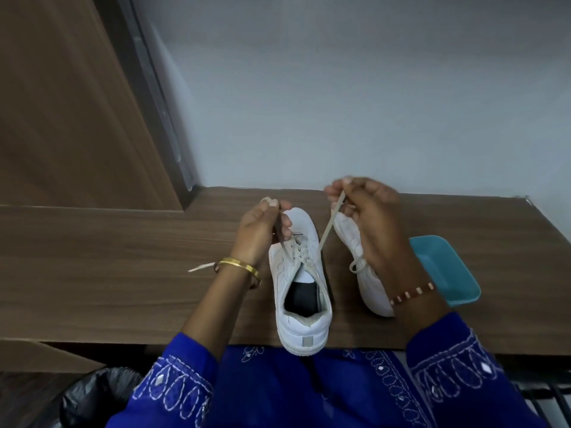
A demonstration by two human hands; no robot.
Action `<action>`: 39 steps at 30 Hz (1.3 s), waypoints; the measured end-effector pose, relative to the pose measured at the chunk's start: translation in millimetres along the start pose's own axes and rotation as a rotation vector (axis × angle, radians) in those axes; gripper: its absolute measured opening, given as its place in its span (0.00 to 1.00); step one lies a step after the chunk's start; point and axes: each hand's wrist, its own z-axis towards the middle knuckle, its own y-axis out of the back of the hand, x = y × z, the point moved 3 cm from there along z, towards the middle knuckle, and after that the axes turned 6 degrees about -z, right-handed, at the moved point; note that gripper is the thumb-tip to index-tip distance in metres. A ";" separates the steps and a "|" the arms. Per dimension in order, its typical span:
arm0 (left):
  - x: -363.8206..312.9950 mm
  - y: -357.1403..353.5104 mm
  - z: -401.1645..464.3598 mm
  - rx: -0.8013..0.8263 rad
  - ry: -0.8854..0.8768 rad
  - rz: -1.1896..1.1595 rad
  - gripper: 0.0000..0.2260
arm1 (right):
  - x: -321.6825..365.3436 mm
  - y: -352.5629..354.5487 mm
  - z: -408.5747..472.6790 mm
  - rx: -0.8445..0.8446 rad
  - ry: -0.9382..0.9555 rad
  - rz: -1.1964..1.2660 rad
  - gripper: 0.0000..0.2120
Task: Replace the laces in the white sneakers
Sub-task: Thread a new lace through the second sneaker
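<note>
Sneakers, two of them, white and smooth like leather, sit on my wood-grain counter (123, 257). The near sneaker (301, 304) stands upright in the middle, heel toward me and overhanging the counter's front edge, its dark insole showing through the opening. The second sneaker (355, 248) lies just to its right, partly hidden behind my right wrist, toe pointing away.

One flat, woven, off-white lace (327, 230) runs through the near sneaker's eyelets, and I hold both its ends raised. My left hand (262, 230) pinches one end between thumb and fingertips above the toe; the grip is tight on the lace. My right hand (367, 208) pinches the other end, which runs taut and slanted from the eyelets up to my fingers. A loose lace tip (200, 267) lies on the counter beside my left wrist; I cannot tell what it belongs to.

A gold bangle (239, 265) circles my left wrist, a beaded bracelet (412, 294) my right. One shallow, rounded turquoise tray (448, 270), plastic-looking, rests on the counter at the right, near the second sneaker.
</note>
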 end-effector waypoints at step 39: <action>-15.1 -8.5 5.3 0.202 0.068 0.251 0.05 | -0.9 1.1 -23.7 0.545 0.106 -0.951 0.12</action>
